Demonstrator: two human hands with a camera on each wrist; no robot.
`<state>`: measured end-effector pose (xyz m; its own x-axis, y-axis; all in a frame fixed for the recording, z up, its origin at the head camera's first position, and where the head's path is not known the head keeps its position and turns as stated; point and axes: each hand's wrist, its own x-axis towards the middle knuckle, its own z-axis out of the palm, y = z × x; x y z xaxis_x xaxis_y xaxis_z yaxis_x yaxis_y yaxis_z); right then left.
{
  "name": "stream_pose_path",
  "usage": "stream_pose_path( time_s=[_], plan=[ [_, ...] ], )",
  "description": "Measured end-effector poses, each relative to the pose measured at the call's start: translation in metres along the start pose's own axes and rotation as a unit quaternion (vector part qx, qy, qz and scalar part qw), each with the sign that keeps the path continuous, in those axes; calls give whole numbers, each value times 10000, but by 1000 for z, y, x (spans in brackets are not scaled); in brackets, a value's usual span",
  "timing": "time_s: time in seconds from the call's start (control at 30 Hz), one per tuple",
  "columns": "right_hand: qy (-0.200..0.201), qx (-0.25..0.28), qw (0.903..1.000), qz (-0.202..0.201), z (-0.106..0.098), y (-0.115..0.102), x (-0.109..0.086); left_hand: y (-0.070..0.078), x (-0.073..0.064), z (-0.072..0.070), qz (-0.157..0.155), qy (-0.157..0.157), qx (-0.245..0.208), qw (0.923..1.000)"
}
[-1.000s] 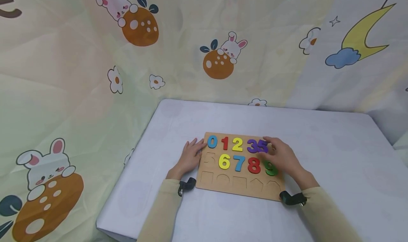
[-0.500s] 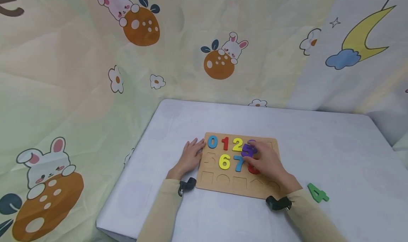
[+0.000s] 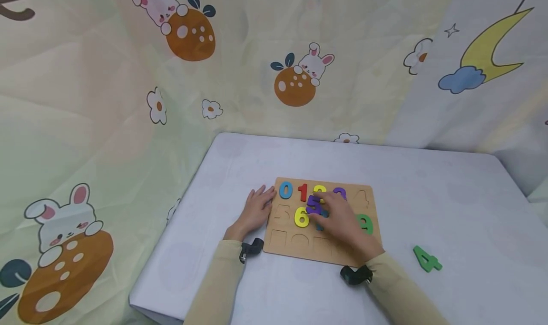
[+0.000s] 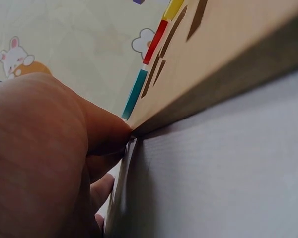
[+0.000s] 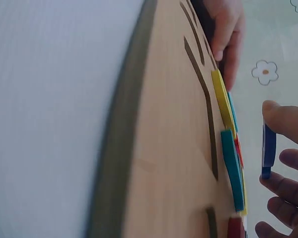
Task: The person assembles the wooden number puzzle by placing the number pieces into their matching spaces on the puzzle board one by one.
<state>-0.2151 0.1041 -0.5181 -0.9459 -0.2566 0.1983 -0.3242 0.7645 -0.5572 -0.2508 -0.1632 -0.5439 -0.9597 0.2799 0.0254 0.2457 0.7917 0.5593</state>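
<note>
A wooden number puzzle board (image 3: 308, 253) lies on the table. My right hand (image 3: 342, 222) pinches a purple number 5 (image 3: 314, 204) between thumb and fingers, above the board's middle. In the right wrist view the 5 (image 5: 269, 146) is edge-on, apart from the board. My left hand (image 3: 254, 211) touches the board's left edge, fingers extended. Blue 0 (image 3: 286, 190), red 1 (image 3: 303, 192), purple 3 (image 3: 340, 192), yellow 6 (image 3: 301, 217) and green 9 (image 3: 365, 223) sit on the board. Yellow 2 and blue 7 are partly covered by my right hand; the red 8 is hidden.
A green number 4 (image 3: 426, 259) lies on the white table (image 3: 462, 211), right of the board. Bare recesses show at the board's top right, middle left and front row. A printed cloth (image 3: 239, 68) hangs behind the table.
My right hand has carried the purple 5 leftward across the board, from near the 3 to above the 6 and 7. The green 4 and 9 have come into sight. The left hand stays put.
</note>
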Motion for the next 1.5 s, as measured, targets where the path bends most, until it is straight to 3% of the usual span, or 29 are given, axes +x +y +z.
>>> stream_pose_path(
  time_s=[0.3,0.6,0.9,1.3,1.5],
  plan=[
    [11,86,9999,-92,16,-15,2,-1,1,1,56,-27,-80,9999],
    [-24,-246,9995,-198,30,-26,6,0,-1,-3,155,-22,-48,9999],
    [-53,-228,9995,-199,43,-40,9,-1,-1,-3,328,23,-29,9995],
    [-290,-310,9991,-81,53,-52,11,0,-1,-5,222,-50,-19,9997],
    [-208,-339,9992,-64,57,-54,13,-1,-1,-4,202,-45,3,9998]
  ],
)
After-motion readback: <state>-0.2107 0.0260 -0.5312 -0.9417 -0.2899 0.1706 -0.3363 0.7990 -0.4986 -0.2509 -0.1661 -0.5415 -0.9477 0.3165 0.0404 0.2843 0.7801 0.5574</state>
